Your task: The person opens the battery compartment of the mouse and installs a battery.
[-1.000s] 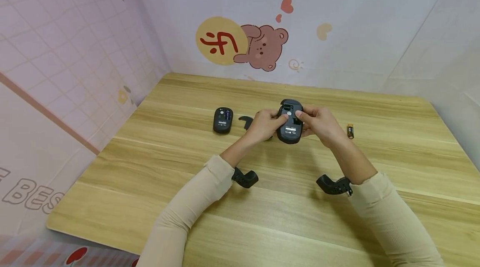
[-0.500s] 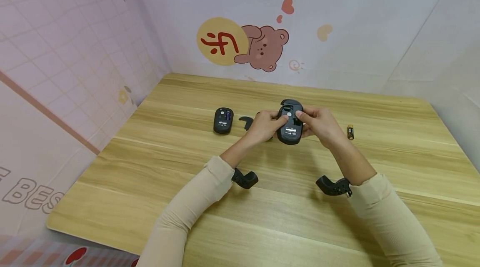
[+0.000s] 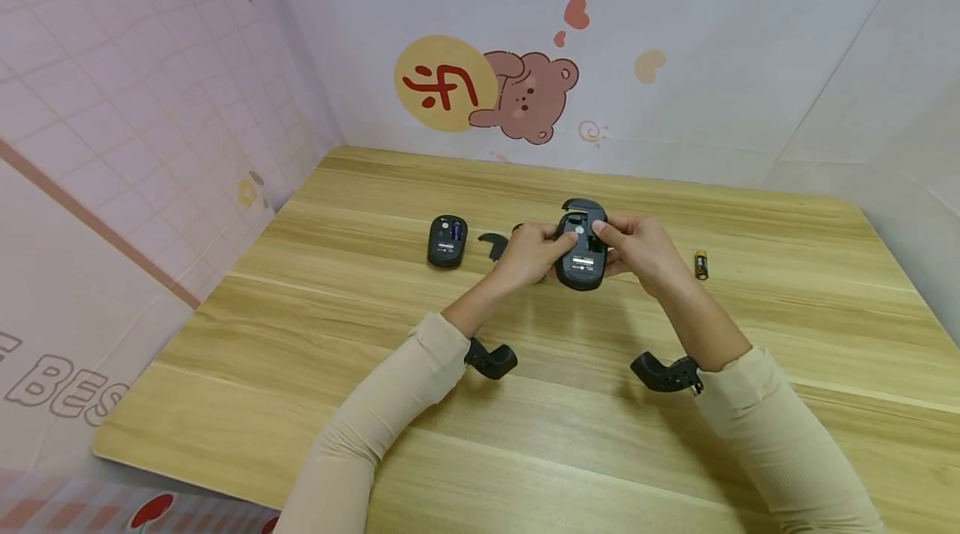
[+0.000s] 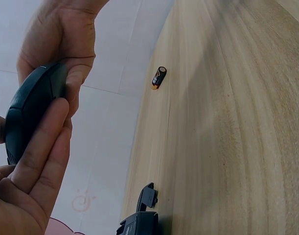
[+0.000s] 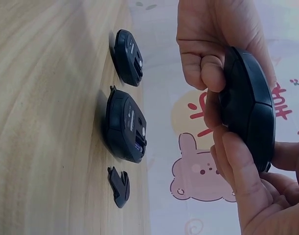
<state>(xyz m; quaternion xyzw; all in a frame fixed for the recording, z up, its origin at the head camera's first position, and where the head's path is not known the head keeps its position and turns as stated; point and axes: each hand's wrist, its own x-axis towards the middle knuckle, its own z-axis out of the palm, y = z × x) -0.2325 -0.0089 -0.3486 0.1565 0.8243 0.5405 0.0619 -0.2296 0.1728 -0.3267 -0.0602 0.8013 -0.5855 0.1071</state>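
A dark computer mouse (image 3: 581,263) is held up off the table with its underside facing me, its battery slot uncovered and dark. My left hand (image 3: 536,249) grips its left side, thumb on the underside. From the right, my right hand (image 3: 637,247) pinches it, thumb beside the slot. Both wrist views show the fingers curled round the mouse's black shell (image 5: 249,105). Past its far end shows a dark curved edge; I cannot tell whether it belongs to this mouse. A loose battery (image 3: 701,264) lies on the table to the right.
Another upturned mouse (image 3: 447,241) with a battery inside lies at left. A further upturned mouse (image 5: 125,125), mostly hidden behind the left hand in the head view, sits beside it. One cover (image 5: 120,187) lies nearby; another dark curved piece (image 3: 492,245) shows left of the left hand.
Both hands keep their hold. The mouse has tipped very slightly, its near end a little lower in view; everything on the table stays in place.
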